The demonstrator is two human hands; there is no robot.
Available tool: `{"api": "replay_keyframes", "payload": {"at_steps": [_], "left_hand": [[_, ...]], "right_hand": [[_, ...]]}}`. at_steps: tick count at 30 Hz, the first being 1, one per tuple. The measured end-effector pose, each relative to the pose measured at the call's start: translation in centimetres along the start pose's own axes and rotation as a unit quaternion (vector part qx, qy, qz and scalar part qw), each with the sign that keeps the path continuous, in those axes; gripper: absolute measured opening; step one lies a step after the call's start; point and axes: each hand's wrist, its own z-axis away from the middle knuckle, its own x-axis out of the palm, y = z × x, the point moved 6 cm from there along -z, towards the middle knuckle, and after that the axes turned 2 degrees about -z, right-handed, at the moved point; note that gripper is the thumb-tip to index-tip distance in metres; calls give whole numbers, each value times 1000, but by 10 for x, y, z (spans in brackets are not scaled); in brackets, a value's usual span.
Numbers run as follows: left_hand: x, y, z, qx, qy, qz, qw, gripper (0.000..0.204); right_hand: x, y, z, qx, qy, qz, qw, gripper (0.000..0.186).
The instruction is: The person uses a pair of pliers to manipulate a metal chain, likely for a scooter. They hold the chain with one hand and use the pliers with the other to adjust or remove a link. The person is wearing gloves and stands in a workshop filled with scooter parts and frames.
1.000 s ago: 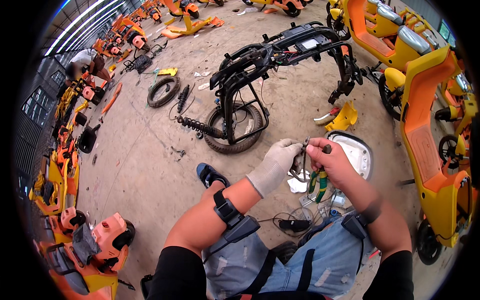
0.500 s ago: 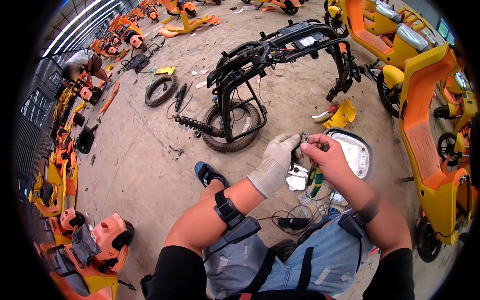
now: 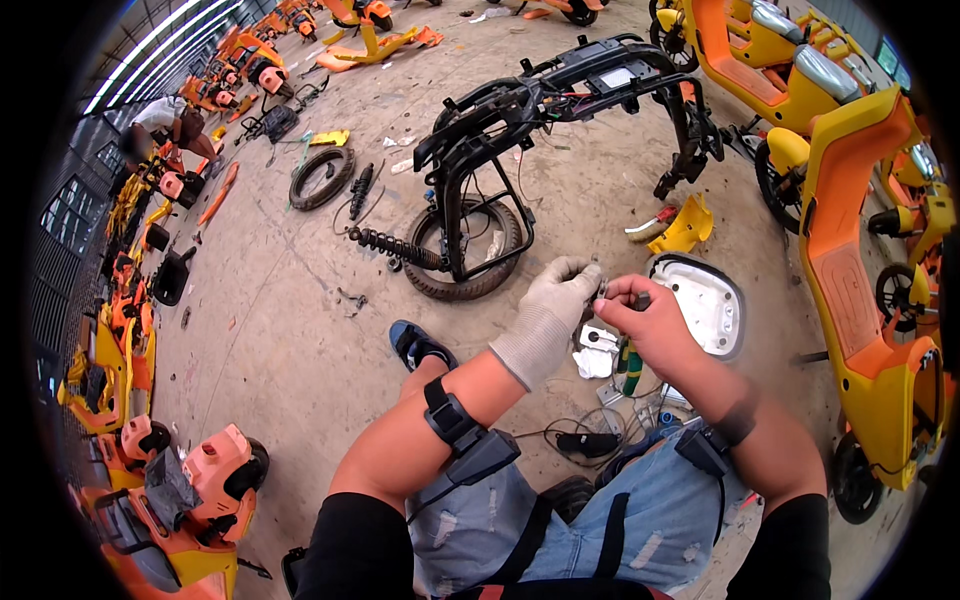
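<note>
A concrete workshop floor [image 3: 300, 300] is seen from above, with two forearms reaching in from the lower edge. The gloved left hand [image 3: 548, 312] and the bare right hand [image 3: 640, 325] are brought together in front of the knees, and a small dark metal part [image 3: 603, 290] is pinched between them; the fingers of both hands are closed on it, though its exact shape cannot be told. Pliers with green and yellow handles [image 3: 627, 362] are gripped lower in the right hand, pointing down. Just beyond the hands a stripped black scooter frame [image 3: 560, 100] is propped over a tyre [image 3: 468, 252], and a white oval cover [image 3: 706, 303] lies to the right. Loose wires and small parts [image 3: 590, 440] lie on the floor by the knees. The small part could be dropped among that clutter if the pinch slackens, since the right hand is shared with the pliers. Compared with a second ago, the hands are held slightly lower and closer together, and the part is less exposed above the fingertips
</note>
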Motion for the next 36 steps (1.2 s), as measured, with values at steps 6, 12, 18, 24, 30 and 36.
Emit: {"api": "replay_keyframes", "payload": {"at_steps": [6,12,18,24,30,36], "left_hand": [[-13,12,-7,37,15,1,999,25],[-14,25,-1,78,12,-94,992,26],[-6,25,8,56,-65,-75,994,20],[-1,35,10,96,-132,27,986,25],[-6,41,7,109,-96,32,989,23],[-16,39,6,84,-58,-30,994,24]], "right_hand": [[4,0,3,7,-10,46,999,21],[-4,3,1,43,-4,79,996,28],[-10,1,-2,34,24,169,985,51],[-17,6,-6,27,36,237,970,52],[-26,4,-10,24,61,218,974,39],[-33,-7,-7,3,89,150,985,33]]}}
